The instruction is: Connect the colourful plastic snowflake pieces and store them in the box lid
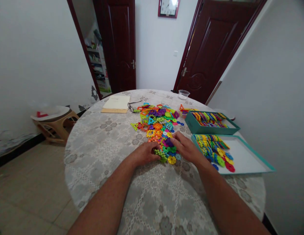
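Observation:
A heap of colourful plastic building pieces (157,125), flat discs and lattice shapes, spreads over the middle of the table. At its near left edge my left hand (145,153) has its fingers curled on a lime-green lattice piece (160,153). My right hand (185,146) comes in from the other side, thumb and fingers closed on a purple piece (168,142); the fingertips partly hide it. Just below, between the hands, lies a yellow flower-shaped disc (171,160). Green and teal discs lie around it.
On the right stand a teal box (203,129) with rows of discs and its white-lined lid (247,156) with more rows. Glasses (131,107) lie beside paper (116,102) at the back left. A clear plastic bowl (183,94) stands near the far edge.

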Demonstrator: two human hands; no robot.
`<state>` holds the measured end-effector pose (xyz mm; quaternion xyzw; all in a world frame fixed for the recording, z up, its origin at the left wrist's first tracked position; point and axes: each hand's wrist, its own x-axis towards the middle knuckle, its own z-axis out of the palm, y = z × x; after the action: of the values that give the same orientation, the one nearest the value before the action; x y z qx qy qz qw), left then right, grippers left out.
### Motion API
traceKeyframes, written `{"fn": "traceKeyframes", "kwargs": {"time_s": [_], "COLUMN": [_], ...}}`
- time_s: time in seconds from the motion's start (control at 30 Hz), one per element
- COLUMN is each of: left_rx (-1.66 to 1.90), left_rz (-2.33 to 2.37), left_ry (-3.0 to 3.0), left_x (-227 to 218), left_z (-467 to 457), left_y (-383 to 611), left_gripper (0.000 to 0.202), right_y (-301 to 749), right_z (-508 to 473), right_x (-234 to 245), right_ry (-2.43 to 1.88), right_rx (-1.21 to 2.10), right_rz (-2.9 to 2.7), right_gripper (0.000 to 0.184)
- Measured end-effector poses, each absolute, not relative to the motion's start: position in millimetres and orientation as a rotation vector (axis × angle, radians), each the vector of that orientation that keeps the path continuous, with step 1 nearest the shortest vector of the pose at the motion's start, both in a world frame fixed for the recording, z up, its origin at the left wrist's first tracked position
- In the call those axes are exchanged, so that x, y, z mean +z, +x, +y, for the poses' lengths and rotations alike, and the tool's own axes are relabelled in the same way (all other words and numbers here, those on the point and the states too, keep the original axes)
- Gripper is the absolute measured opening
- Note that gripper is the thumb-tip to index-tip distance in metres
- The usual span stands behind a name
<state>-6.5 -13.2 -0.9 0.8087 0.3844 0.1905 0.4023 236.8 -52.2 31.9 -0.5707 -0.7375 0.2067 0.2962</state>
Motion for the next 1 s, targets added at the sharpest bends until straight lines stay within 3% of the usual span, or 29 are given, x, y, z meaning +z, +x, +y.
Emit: {"fn": "traceKeyframes", "kwargs": {"time_s": [0.13, 0.43, 0.6, 1.0], "left_rx": [0.467, 0.455, 0.485, 0.544], "left_rz": [0.969, 0.991, 0.986, 0.929], "left_ry": [2.036, 2.060, 2.041, 2.006], "left_x": [0.1, 0.2, 0.1, -3.7], "left_z": [-13.7, -14.4, -14.1, -13.3], "left_y": [-7.9, -8.7, -8.0, -7.4], "left_gripper": [0.029, 0.026, 0.028, 0.040], "right_y": [234.5, 225.4, 223.9, 224.3], "right_z": [-67.7, -69.5, -68.7, -69.5], "right_x": [49.5, 49.4, 40.7, 34.4], "right_ry": [-1.489, -1.574, -1.554, -1.456], "right_rx": [0.721, 0.623, 0.550, 0.546], "right_rz": [-2.163, -1.916, -2.123, -2.339], "right_gripper": [0.031, 0.028, 0.023, 0.037]}}
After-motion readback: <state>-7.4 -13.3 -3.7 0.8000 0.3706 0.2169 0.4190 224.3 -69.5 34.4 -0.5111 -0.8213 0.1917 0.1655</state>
